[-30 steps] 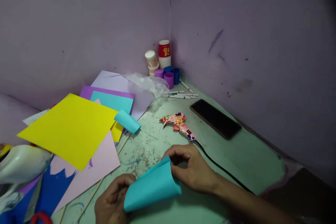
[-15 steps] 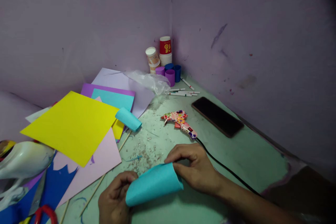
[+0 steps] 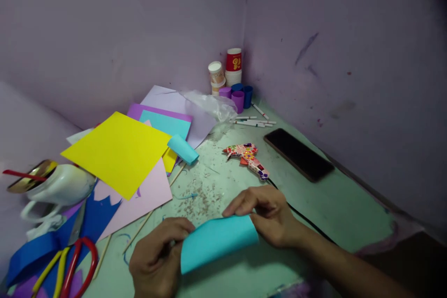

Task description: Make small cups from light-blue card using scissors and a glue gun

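Note:
Both of my hands hold a curved piece of light-blue paper [image 3: 218, 244] low over the front of the green table. My left hand [image 3: 159, 256] grips its left end, fingers on top and thumb partly hidden. At the right end, my right hand [image 3: 270, 216] pinches the upper edge between fingers and thumb. Behind the right hand lies a flower-patterned glue gun [image 3: 247, 158] with a black cord. A small light-blue paper roll [image 3: 183, 149] rests beside a yellow sheet [image 3: 118, 153].
Red-and-yellow scissors [image 3: 75, 260] lie front left, near a white mug [image 3: 63, 186] and a blue paper loop [image 3: 33, 256]. A phone [image 3: 298, 153], several markers [image 3: 254, 122], purple and blue caps [image 3: 238, 101] and paper cups [image 3: 233, 63] sit farther back. Thin sticks [image 3: 138, 232] lie left.
The view has shifted left, bringing more of the mug and scissors into sight. The held blue paper looks flatter, its right end less open; both hands keep hold of it.

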`<action>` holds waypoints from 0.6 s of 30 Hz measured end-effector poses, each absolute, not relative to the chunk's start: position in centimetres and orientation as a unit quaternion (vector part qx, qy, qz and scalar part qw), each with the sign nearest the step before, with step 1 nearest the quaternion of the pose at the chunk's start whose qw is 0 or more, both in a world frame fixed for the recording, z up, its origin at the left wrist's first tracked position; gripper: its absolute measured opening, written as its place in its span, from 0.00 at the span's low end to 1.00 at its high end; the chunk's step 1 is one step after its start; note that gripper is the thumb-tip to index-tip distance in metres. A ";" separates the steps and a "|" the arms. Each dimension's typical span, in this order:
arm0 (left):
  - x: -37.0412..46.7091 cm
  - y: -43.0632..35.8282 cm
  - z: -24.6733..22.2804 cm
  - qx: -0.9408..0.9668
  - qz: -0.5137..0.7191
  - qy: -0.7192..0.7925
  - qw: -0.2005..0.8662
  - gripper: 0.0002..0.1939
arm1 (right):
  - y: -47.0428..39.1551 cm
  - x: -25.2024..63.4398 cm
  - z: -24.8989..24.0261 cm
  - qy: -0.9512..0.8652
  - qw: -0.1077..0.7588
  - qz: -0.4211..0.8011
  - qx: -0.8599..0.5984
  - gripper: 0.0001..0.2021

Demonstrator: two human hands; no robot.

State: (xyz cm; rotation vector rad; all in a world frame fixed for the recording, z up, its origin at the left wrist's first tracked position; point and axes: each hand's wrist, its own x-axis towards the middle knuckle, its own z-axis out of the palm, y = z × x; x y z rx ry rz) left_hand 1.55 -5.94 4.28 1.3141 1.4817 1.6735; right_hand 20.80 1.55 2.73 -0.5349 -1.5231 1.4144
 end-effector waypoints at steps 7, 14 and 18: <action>1.1 -5.7 4.7 0.442 0.586 0.569 0.370 0.03 | 1.2 20.5 2.2 -0.590 0.484 0.578 -0.290 0.05; -0.1 -4.0 3.2 0.143 0.533 0.579 0.600 0.09 | 3.5 18.4 4.1 -0.500 0.373 0.658 -0.421 0.11; -0.5 -3.3 2.9 0.104 0.509 0.566 0.641 0.09 | 5.1 17.7 7.6 -0.641 0.253 0.608 -0.395 0.12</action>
